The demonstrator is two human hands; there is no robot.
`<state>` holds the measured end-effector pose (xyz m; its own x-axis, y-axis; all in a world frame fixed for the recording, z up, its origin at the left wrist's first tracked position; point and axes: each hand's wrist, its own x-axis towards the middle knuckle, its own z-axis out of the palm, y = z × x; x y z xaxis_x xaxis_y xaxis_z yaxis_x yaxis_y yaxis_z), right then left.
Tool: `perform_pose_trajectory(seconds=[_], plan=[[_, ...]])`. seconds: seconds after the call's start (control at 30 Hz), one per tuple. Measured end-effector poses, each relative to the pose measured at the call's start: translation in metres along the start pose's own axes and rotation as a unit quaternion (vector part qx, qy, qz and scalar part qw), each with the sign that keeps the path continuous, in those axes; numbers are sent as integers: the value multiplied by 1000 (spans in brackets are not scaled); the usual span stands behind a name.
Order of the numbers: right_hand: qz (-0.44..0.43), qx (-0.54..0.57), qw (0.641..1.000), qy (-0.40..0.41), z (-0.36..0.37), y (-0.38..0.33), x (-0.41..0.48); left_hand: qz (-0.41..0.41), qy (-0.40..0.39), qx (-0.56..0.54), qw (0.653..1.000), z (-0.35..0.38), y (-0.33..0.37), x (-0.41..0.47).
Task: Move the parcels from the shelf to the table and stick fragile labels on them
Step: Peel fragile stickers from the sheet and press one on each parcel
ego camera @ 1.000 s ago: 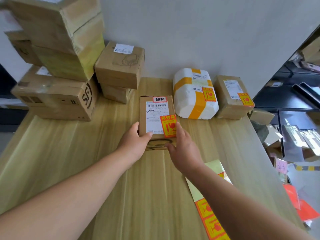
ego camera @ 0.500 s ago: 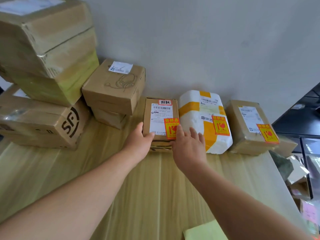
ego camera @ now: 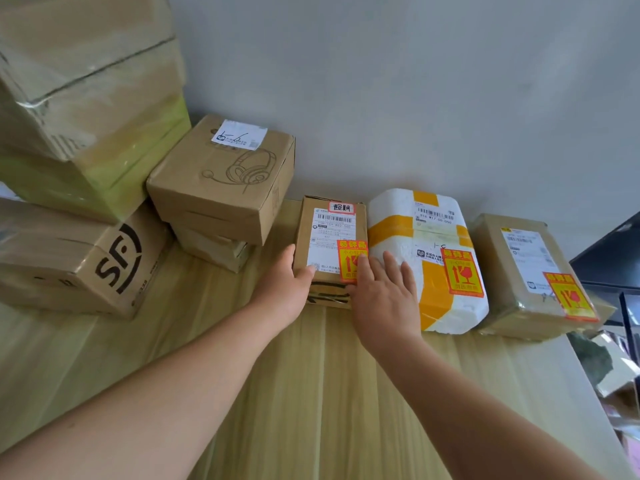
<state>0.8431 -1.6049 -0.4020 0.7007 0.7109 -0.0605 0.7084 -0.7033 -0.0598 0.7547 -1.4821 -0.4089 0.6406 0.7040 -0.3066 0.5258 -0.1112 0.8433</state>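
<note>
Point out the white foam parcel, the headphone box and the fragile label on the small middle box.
white foam parcel (ego camera: 389, 211), head view, bare white top corner.
headphone box (ego camera: 204, 185), head view, top face beside the drawing.
fragile label (ego camera: 348, 261), head view, its orange middle.

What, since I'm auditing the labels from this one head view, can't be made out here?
All head view:
- Fragile label on the middle box: lower edge hidden under the right hand.
- Box's near face: mostly covered by both hands; the left hand grips its corner.
- Carton under the headphone box: mostly hidden by it.
- Left stack: cut off by the frame edge.
- Shipping-label print: too small.
</note>
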Motion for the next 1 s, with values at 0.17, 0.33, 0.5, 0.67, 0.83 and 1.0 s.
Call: perform_pose_trajectory(seconds=[0.17,0.33,0.5,0.67,0.83,1.0], plan=[[2,-14,1000,-6,1,0,0,7,-9,17,1000,-2,-2,3],[12,-17,1000,-10,-3,-3,-1,31,-13,52,998,-11,-1,-2],[-1,18,1000,10,-19,-21,-6,53,5,88,995,-30,-8,-14],[-56,88,994,32,-35,-57,4,146,92,108,979,-62,-7,-34],[-79,236,968,40,-47,-97,27,164,248,133,945,-108,-5,-24],[-38,391,919,31,-47,-125,48,58,309,87,945,-131,-2,-6]])
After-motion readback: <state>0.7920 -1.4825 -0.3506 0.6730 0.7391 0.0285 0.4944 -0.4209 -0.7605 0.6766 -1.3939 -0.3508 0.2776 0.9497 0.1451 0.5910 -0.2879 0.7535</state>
